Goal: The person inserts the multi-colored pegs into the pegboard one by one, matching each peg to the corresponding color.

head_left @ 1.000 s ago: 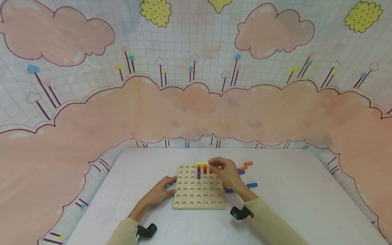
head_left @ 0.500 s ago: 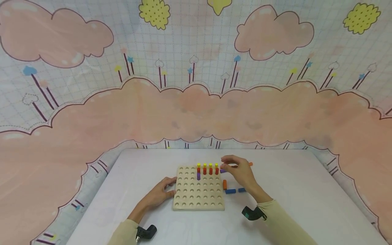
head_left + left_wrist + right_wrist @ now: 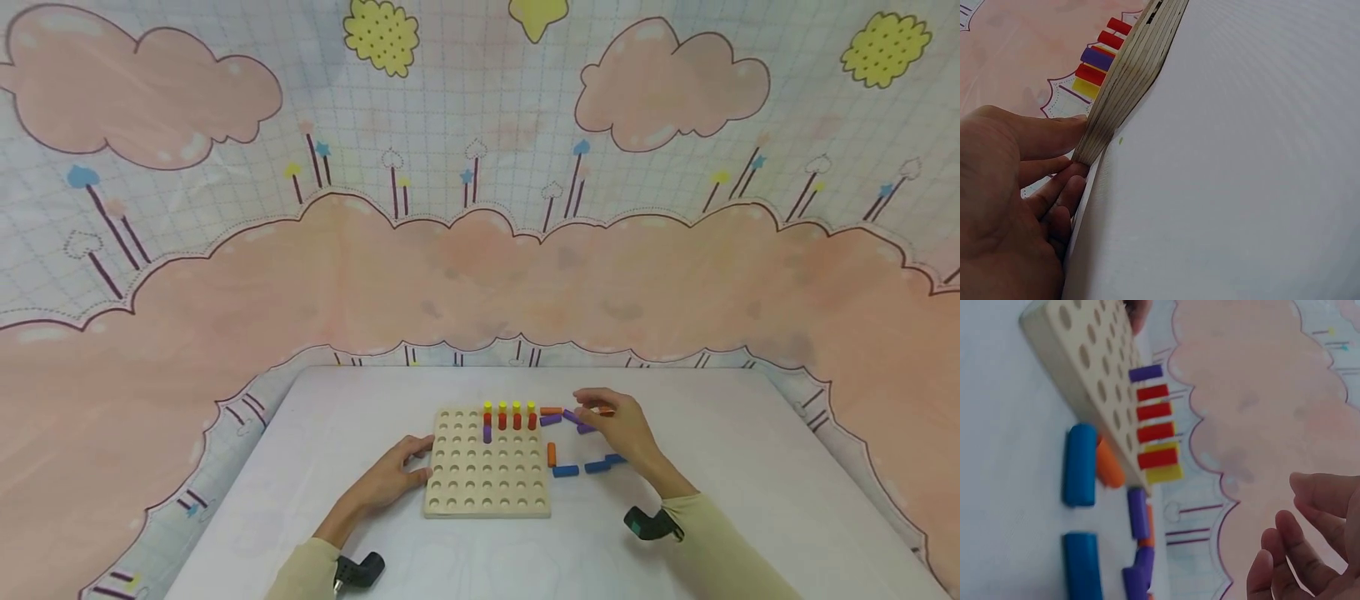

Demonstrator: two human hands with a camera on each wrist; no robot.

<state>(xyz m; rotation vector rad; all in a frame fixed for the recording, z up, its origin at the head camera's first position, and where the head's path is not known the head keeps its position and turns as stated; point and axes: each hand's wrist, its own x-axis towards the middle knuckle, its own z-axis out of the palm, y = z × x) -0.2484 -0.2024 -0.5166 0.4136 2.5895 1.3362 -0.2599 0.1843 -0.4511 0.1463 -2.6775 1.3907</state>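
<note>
A square wooden pegboard (image 3: 487, 475) with rows of holes lies on the table. At its far side stand yellow pegs (image 3: 517, 407), a row of red pegs (image 3: 517, 422) and one purple peg (image 3: 487, 434). My left hand (image 3: 390, 475) rests at the board's left edge, thumb and fingertips touching it; the left wrist view shows this hand (image 3: 1016, 181) against the board's side (image 3: 1122, 81). Over the loose pegs to the right hovers my right hand (image 3: 626, 429). In the right wrist view its fingers (image 3: 1288, 531) are apart from the thumb, holding nothing.
Right of the board lie loose purple pegs (image 3: 551, 420), orange pegs (image 3: 552, 454) and blue pegs (image 3: 566, 471); the right hand partly hides some. Behind the white table (image 3: 360, 392) hangs a patterned cloth (image 3: 480, 275).
My right hand has let go of a yellow peg, now standing at the end of the far row, and moved right over the loose pegs. The left hand stays put.
</note>
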